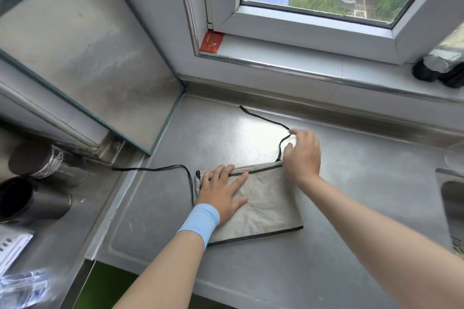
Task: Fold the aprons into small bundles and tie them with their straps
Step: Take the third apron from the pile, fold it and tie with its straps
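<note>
A beige apron (266, 203) with dark trim lies folded into a flat rectangle on the steel counter (351, 208). My left hand (222, 189), with a blue wristband, presses flat on its left half, fingers spread. My right hand (302, 152) is at the apron's far right corner, fingers pinched on the right black strap (261, 118), which runs back toward the window. The left black strap (155, 169) trails from the apron's left edge across the counter to the left.
A glass panel (82, 57) stands at the left. Dark metal cups (37, 165) and papers (12, 248) sit on the lower left surface. A sink edge (449, 190) is at the right. A red card (212, 42) and dark objects (442, 70) rest on the windowsill.
</note>
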Demonstrator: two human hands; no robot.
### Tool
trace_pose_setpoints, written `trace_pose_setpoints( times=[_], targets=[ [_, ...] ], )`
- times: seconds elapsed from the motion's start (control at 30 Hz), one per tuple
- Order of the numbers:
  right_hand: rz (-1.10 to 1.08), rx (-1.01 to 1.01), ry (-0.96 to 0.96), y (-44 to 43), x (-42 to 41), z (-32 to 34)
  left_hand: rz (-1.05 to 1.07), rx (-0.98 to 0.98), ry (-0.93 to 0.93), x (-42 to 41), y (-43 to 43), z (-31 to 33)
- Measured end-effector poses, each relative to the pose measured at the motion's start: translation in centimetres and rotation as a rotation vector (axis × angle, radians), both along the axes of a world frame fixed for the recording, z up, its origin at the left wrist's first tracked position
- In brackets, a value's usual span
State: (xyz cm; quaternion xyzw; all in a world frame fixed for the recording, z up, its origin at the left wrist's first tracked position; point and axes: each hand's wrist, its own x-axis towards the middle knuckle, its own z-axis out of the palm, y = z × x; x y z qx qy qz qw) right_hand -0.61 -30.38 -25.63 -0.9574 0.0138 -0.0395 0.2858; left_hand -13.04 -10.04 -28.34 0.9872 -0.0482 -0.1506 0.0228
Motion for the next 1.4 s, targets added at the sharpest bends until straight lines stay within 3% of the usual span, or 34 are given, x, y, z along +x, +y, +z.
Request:
trace_pose_setpoints(
  times=[0.07, 0.13, 0.2, 0.33, 0.43, 0.63, 0.7, 0.77, 0.83, 0.97, 1.13, 1.27, 1.4],
  targets=[
    [0.315, -0.103, -0.159, 1.2, -3.8, -0.6, -0.008, 0.014, 0.019, 0.0, -0.1, 0.0],
    [0.577, -0.245, -0.104, 1.6, -6.7, -2.5, -0.001, 0.034, -0.014, 0.0, -0.2, 0.1],
    [0.655, -0.394, 0.018, 1.2, -8.3, -4.4, 0.048, 0.049, -0.098, -0.4, -0.8, 0.5],
    [0.642, -0.423, 0.109, 0.7, -8.7, -5.0, 0.043, -0.089, -0.138, -3.8, -1.6, 0.0],
    [0.676, -0.455, 0.11, 0.7, -8.6, -4.5, 0.06, -0.035, -0.103, -6.8, 0.3, -1.2],
    [0.769, -0.557, -0.215, 0.0, -9.5, -3.6, 0.162, 0.088, -0.043, -7.2, 1.0, -0.6],
    [0.881, -0.548, -0.283, 0.0, -10.8, -3.0, 0.187, 0.02, -0.062, -7.2, 0.1, 0.3],
    [0.937, -0.504, -0.2, -0.7, -12.3, -2.2, 0.067, -0.042, -0.146, -7.7, -0.5, 0.8],
    [0.922, -0.464, -0.07, -2.0, -13.5, -1.3, 0.006, -0.08, -0.118, -7.7, -0.7, 1.3],
    [0.928, -0.548, 0.07, -3.4, -13.7, 0.0, 0.086, -0.105, -0.065, -8.4, 0.3, 1.5],
    [0.864, -0.688, 0.162, -3.1, -13.5, 0.5, 0.021, -0.206, 0.012, -8.9, 1.9, 2.2],
    [0.761, -0.516, 0.181, -3.0, -13.3, 1.5, 0.013, -0.259, -0.048, -8.4, 2.7, 2.7],
    [0.719, -0.381, 0.299, -4.0, -12.1, 2.8, 0.119, -0.311, 0.106, -7.6, 3.4, 3.5]
  ],
)
